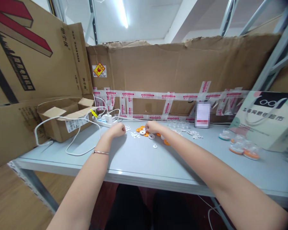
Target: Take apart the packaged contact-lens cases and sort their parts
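My left hand (118,129) is closed with its fingers curled in, just left of some small white discs (127,128). What it holds, if anything, is hidden. My right hand (153,127) reaches over a group of orange rings (139,130) and white round parts (151,136), its fingers bent down and pressed together. Whatever lies between those fingertips is too small to make out. Between the hands lie several more small white pieces (135,135). A single white part with a raised stem (155,146) stands closer to me. More orange rings (166,142) show beside my right forearm.
Clear plastic cups (179,124) and white pieces (195,134) lie toward the back. Domed parts with orange bases (251,154) stand right, near a paper bag (266,121). A phone (203,115) leans on the cardboard. Left are an open box (62,127), a power strip (103,122) and a looping white cable (74,154).
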`<state>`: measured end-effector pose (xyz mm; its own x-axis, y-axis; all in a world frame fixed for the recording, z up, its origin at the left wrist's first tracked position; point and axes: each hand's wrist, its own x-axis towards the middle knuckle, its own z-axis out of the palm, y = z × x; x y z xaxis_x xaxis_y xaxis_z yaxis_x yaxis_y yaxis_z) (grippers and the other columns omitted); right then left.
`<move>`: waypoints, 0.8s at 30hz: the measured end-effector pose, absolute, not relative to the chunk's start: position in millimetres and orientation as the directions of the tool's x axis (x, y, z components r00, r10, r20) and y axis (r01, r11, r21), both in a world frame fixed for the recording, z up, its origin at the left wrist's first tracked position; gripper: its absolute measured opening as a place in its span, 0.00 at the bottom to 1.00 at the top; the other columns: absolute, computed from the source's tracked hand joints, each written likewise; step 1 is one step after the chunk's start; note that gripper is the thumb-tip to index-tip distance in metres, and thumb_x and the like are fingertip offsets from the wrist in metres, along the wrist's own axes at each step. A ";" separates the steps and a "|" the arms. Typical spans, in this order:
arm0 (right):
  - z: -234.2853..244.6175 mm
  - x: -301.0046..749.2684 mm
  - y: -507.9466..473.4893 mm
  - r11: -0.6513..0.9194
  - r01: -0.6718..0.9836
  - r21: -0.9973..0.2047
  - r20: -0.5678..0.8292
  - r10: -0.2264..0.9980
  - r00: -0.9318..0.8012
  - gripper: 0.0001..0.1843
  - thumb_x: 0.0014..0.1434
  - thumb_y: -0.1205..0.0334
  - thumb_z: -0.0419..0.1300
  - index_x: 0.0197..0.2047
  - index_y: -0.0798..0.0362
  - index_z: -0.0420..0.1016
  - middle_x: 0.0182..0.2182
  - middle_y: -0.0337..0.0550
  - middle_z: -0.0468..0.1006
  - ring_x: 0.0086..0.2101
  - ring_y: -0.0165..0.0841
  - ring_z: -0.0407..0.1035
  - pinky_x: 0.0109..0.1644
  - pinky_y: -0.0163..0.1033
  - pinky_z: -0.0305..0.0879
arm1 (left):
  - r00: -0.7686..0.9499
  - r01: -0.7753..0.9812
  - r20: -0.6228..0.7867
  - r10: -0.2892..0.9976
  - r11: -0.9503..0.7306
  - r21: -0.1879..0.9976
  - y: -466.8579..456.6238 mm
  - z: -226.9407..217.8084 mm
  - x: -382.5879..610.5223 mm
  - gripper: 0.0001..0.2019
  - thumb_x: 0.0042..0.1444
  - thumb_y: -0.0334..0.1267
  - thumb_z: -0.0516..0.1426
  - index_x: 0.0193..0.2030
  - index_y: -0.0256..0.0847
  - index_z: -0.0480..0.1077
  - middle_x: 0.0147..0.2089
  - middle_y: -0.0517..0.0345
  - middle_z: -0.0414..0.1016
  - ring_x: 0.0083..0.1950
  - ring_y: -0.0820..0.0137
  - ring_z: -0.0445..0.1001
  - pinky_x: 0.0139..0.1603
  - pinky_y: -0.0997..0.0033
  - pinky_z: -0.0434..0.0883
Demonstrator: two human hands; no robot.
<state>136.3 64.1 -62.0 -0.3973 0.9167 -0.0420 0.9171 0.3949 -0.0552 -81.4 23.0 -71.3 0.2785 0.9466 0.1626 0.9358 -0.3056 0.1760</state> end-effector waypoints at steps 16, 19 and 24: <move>-49.0 266.1 13.4 0.309 0.835 -0.454 0.444 0.891 -0.088 0.09 0.53 0.60 0.54 0.33 0.55 0.73 0.35 0.44 0.78 0.36 0.33 0.70 0.42 0.36 0.63 | 0.636 0.627 0.311 0.706 -0.708 0.324 -12.8 -76.5 -9.7 0.11 0.57 0.42 0.51 0.39 0.39 0.70 0.36 0.57 0.73 0.35 0.74 0.69 0.35 0.78 0.64; -42.5 321.3 5.5 0.191 0.835 -0.516 0.498 0.860 0.111 0.12 0.52 0.57 0.54 0.33 0.57 0.71 0.34 0.50 0.77 0.35 0.36 0.70 0.39 0.39 0.63 | 0.753 0.450 0.358 0.553 -0.829 0.332 -20.2 -86.1 7.2 0.12 0.57 0.39 0.52 0.46 0.39 0.68 0.42 0.52 0.71 0.39 0.72 0.68 0.40 0.75 0.65; -36.0 404.8 -28.1 -0.010 0.835 -0.550 0.536 0.763 0.362 0.12 0.50 0.51 0.55 0.31 0.51 0.69 0.33 0.52 0.75 0.34 0.40 0.68 0.37 0.44 0.60 | 0.802 0.398 0.335 0.495 -0.861 0.318 -23.9 -89.8 11.8 0.11 0.60 0.37 0.48 0.44 0.39 0.70 0.41 0.51 0.70 0.41 0.70 0.68 0.43 0.71 0.64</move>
